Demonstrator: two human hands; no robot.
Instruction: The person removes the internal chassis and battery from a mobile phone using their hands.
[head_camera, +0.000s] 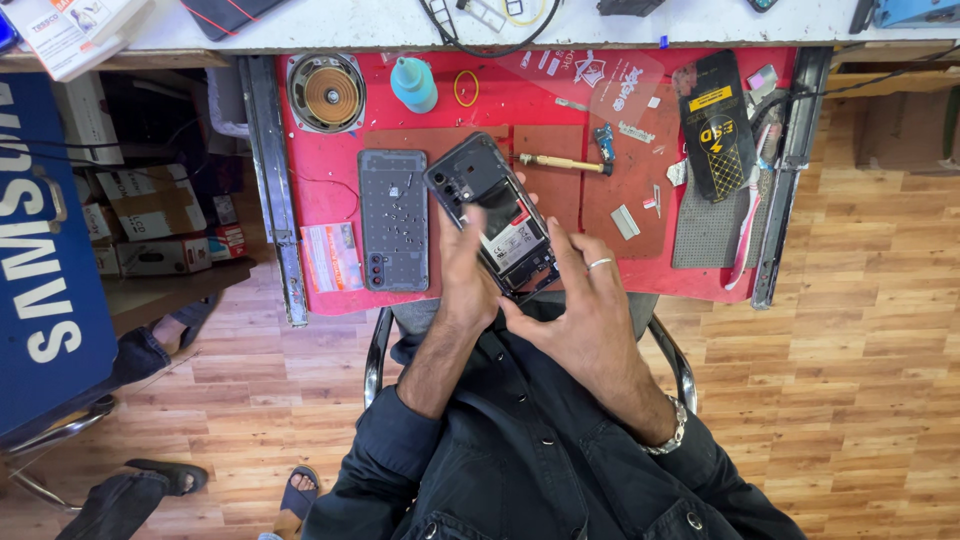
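Observation:
An opened black smartphone (492, 212) with its back removed and its insides showing is held tilted above the red work tray (330, 190). My left hand (468, 272) grips it from the near left side. My right hand (580, 300), with a ring on one finger, touches the phone's lower right edge with thumb and fingertips. The grey back cover (394, 220), dotted with small screws, lies flat on the tray just left of the phone.
On the tray lie a brass-handled screwdriver (560, 162), a teal bottle (413, 83), a round speaker (325, 93), a yellow rubber band (466, 88), a black packet (716, 124) and a toothbrush (748, 215). Another person's feet (160, 478) are at lower left.

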